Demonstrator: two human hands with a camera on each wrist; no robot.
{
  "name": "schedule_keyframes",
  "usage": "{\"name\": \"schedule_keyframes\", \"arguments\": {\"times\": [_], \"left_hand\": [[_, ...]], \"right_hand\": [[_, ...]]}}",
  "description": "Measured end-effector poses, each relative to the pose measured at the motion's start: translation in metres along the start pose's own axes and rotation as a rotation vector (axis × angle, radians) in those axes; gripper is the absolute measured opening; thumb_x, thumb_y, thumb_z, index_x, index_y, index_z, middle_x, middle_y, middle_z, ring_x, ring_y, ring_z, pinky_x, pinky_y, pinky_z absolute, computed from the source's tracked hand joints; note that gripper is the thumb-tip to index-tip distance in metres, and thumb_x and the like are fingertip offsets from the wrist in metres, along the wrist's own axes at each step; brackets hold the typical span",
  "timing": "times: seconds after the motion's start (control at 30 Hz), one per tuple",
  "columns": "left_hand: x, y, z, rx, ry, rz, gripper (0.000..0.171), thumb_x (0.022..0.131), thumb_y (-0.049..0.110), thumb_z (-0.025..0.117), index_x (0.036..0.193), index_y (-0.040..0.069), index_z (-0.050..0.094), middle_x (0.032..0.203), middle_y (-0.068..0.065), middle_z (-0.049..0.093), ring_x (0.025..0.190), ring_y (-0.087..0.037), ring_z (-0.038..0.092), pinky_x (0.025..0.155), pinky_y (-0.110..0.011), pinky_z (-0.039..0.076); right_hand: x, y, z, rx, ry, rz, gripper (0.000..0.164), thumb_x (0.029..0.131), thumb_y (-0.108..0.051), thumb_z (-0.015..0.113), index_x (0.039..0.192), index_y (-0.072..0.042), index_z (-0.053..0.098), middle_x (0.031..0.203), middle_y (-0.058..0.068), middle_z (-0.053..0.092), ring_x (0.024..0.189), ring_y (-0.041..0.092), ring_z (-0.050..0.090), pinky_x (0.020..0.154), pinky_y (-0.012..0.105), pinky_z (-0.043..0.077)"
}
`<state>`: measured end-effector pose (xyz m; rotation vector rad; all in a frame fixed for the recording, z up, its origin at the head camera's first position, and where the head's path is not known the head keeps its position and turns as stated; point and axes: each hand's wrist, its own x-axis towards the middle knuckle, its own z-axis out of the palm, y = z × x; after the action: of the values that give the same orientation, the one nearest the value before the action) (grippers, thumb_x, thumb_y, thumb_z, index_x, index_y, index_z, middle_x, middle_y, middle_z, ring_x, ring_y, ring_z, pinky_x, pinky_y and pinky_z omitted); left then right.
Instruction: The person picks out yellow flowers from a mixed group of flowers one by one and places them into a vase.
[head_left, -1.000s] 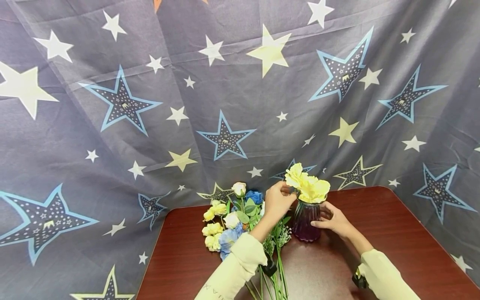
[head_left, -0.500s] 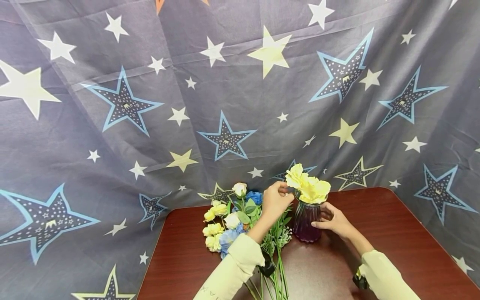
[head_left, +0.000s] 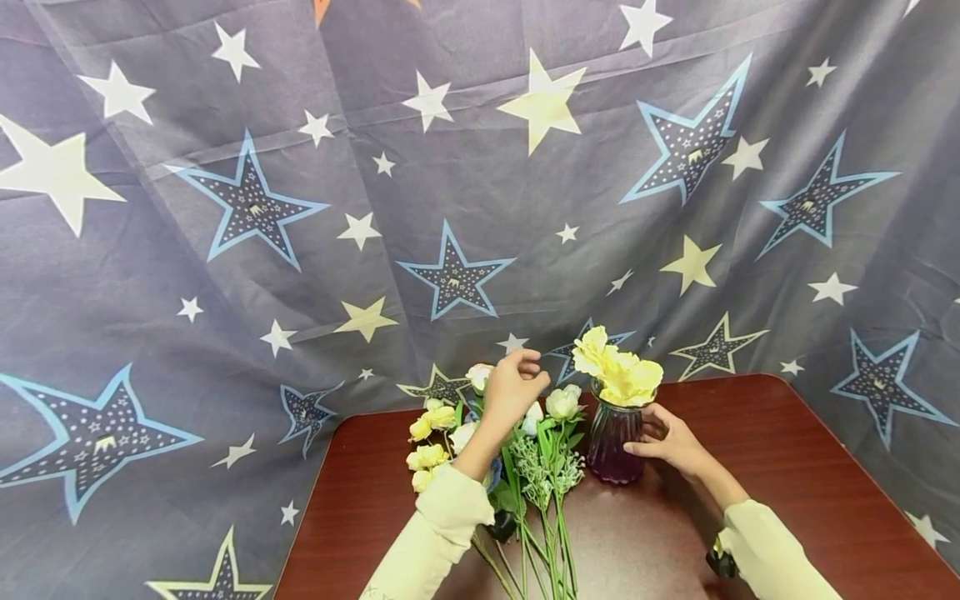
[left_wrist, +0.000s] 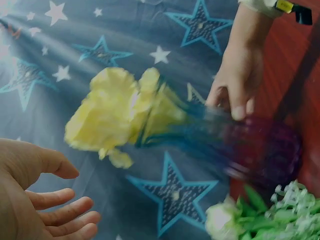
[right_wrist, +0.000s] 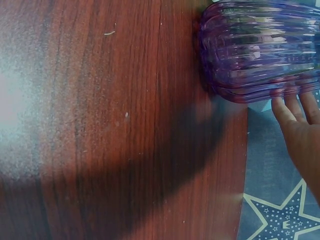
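A ribbed glass vase [head_left: 613, 442], purple at the base and clearer toward the neck, stands upright toward the back of the table. Yellow flowers [head_left: 624, 375] fill its mouth, their stems hidden by the glass and blooms. My right hand [head_left: 671, 440] steadies the vase from the right side, thumb in front and fingers around behind. Fingertips [right_wrist: 280, 107] meet the ribbed wall in the right wrist view. To the left of the vase, my left hand [head_left: 512, 390] hovers above the loose flowers, holding nothing; the left wrist view shows its fingers [left_wrist: 65, 212] loosely spread.
On the table [head_left: 360, 508] left of the vase lies a pile of artificial flowers: yellow blooms [head_left: 427, 457], a white rose [head_left: 564, 402], green sprigs [head_left: 536, 475] and long stems [head_left: 551, 558] toward the front. A star-patterned cloth [head_left: 480, 192] hangs behind the table's back edge.
My left hand has drawn away from the yellow flowers, leftward and slightly up, over the loose pile, uncovering a white rose. The right hand and the vase stay put.
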<state>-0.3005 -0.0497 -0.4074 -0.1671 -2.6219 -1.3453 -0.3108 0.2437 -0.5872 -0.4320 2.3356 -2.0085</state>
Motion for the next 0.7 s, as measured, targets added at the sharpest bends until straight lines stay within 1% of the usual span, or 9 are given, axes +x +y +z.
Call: {"name": "schedule_keyframes", "arguments": {"times": [0.17, 0.33, 0.5, 0.53, 0.6, 0.7], "left_hand": [[0.002, -0.011, -0.025, 0.011, 0.050, -0.030, 0.030, 0.087, 0.016, 0.071, 0.117, 0.013, 0.074, 0.101, -0.006, 0.078, 0.094, -0.024, 0.074, 0.083, -0.040, 0.060], [0.002, -0.026, -0.047, 0.029, 0.085, -0.052, 0.030, 0.089, 0.016, 0.069, 0.118, 0.012, 0.074, 0.102, -0.008, 0.078, 0.095, -0.026, 0.075, 0.080, -0.042, 0.060], [0.000, -0.047, -0.065, 0.113, 0.116, -0.095, 0.032, 0.087, 0.018, 0.066, 0.117, 0.011, 0.074, 0.099, -0.008, 0.079, 0.092, -0.027, 0.075, 0.076, -0.040, 0.057], [-0.001, -0.052, -0.068, 0.132, 0.116, -0.111, 0.032, 0.086, 0.019, 0.066, 0.116, 0.011, 0.074, 0.099, -0.008, 0.079, 0.091, -0.027, 0.075, 0.075, -0.040, 0.057], [-0.002, -0.061, -0.074, 0.170, 0.092, -0.154, 0.033, 0.086, 0.020, 0.066, 0.116, 0.011, 0.074, 0.100, -0.008, 0.079, 0.089, -0.027, 0.073, 0.073, -0.040, 0.056], [-0.003, -0.073, -0.081, 0.232, 0.033, -0.235, 0.032, 0.087, 0.024, 0.066, 0.115, 0.012, 0.075, 0.105, -0.007, 0.078, 0.086, -0.025, 0.071, 0.069, -0.039, 0.055]], "right_hand": [[0.000, 0.000, -0.001, 0.006, -0.007, -0.002, 0.049, 0.081, 0.000, 0.082, 0.119, 0.007, 0.052, 0.109, -0.009, 0.064, 0.103, 0.002, 0.065, 0.090, 0.016, 0.053], [0.001, -0.002, -0.001, 0.003, -0.010, -0.003, 0.049, 0.081, 0.000, 0.082, 0.119, 0.007, 0.052, 0.108, -0.010, 0.064, 0.103, 0.001, 0.065, 0.091, 0.016, 0.053], [0.001, -0.003, -0.001, -0.010, -0.008, 0.009, 0.049, 0.081, -0.002, 0.082, 0.119, 0.006, 0.052, 0.109, -0.010, 0.064, 0.104, 0.001, 0.064, 0.092, 0.014, 0.052], [0.000, -0.002, -0.001, -0.011, -0.008, 0.010, 0.049, 0.081, -0.002, 0.082, 0.119, 0.006, 0.052, 0.109, -0.010, 0.064, 0.104, 0.001, 0.064, 0.092, 0.014, 0.052], [0.000, -0.002, -0.001, -0.012, -0.007, 0.012, 0.049, 0.081, -0.002, 0.082, 0.119, 0.005, 0.052, 0.109, -0.010, 0.064, 0.104, 0.000, 0.064, 0.091, 0.014, 0.052], [0.000, -0.001, -0.001, -0.010, -0.010, 0.011, 0.049, 0.081, -0.002, 0.082, 0.119, 0.006, 0.052, 0.109, -0.011, 0.064, 0.104, 0.000, 0.064, 0.091, 0.015, 0.052]]}}
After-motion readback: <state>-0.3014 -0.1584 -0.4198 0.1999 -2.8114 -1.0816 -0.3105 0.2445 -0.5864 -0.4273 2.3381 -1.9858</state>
